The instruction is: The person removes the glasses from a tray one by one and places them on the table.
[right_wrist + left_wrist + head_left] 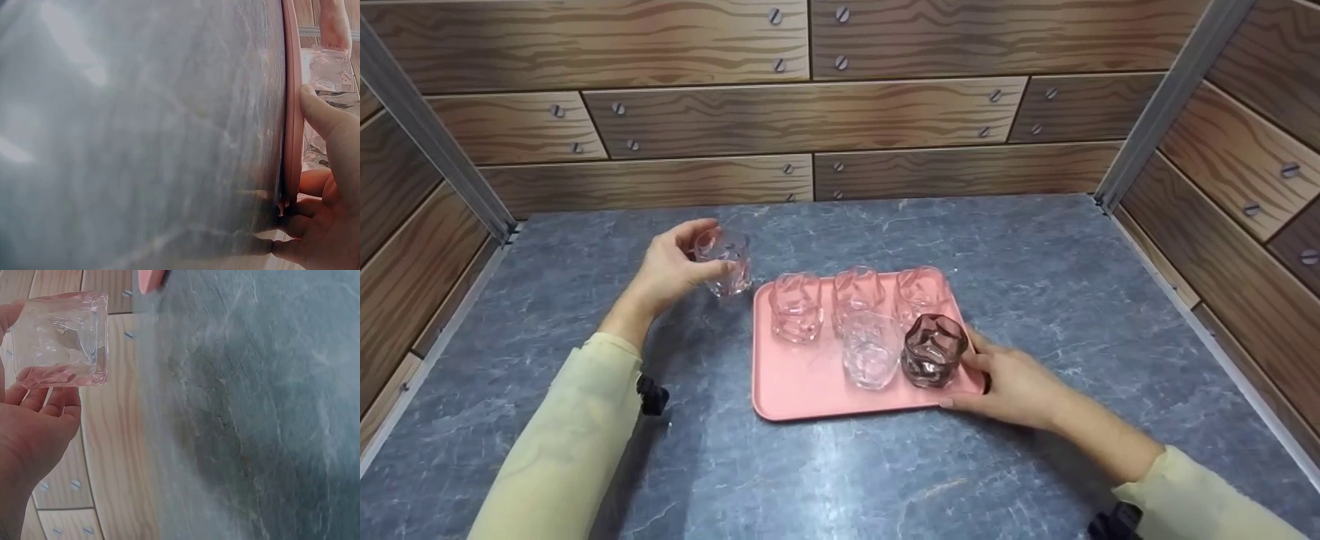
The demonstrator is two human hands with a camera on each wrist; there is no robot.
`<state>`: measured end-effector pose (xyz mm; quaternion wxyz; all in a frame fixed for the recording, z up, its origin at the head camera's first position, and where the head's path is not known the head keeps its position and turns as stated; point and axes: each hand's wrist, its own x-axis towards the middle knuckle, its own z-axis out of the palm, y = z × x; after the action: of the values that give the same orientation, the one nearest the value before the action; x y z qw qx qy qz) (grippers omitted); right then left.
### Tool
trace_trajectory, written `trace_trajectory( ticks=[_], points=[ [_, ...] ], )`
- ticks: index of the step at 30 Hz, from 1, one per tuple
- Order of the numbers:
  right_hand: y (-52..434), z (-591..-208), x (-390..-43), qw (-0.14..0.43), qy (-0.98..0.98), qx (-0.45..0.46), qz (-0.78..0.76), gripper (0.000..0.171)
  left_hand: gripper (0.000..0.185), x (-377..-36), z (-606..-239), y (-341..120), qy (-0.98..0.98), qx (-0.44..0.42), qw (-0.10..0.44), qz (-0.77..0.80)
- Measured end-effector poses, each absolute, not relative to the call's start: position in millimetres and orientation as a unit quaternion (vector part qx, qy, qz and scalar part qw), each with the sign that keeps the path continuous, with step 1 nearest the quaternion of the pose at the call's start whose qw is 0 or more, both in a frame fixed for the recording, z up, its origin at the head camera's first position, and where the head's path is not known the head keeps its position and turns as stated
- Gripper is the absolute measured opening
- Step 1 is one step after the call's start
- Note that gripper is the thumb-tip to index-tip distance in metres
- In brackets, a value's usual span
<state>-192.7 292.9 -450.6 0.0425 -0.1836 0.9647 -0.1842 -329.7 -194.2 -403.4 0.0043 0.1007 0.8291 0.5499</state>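
Beside the pink tray (787,390), left hand (671,268) grips a clear tumbler (725,259); right hand (1011,386) clasps the tray's corner. Probably loading; next, set it in the free spot.

Clear wavy glass (724,260) is upright, just off the pink tray (799,390) at its 10 o'clock corner; tray lies flat mid-bench.

A salmon-pink tray (787,390) lies on a blue-grey marbled desk (1035,285). It carries clear glasses (871,350) and one smoky purple-brown glass (934,351). Wood-grain brown panels (795,112) stand behind. Pale yellow sleeves (562,450).
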Motion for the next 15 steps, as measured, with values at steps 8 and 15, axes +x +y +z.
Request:
trace_trajectory(
  ticks=[8,15],
  points=[
    [293,-449,-192,0.042,0.966,-0.180,-0.178,0.105,0.084,-341,-414,-194,0.832,0.088,0.003,0.547],
    [292,-448,-192,0.039,0.967,-0.182,-0.175,0.103,0.085,-346,-424,-194,0.840,0.081,0.004,0.536]
  ],
)
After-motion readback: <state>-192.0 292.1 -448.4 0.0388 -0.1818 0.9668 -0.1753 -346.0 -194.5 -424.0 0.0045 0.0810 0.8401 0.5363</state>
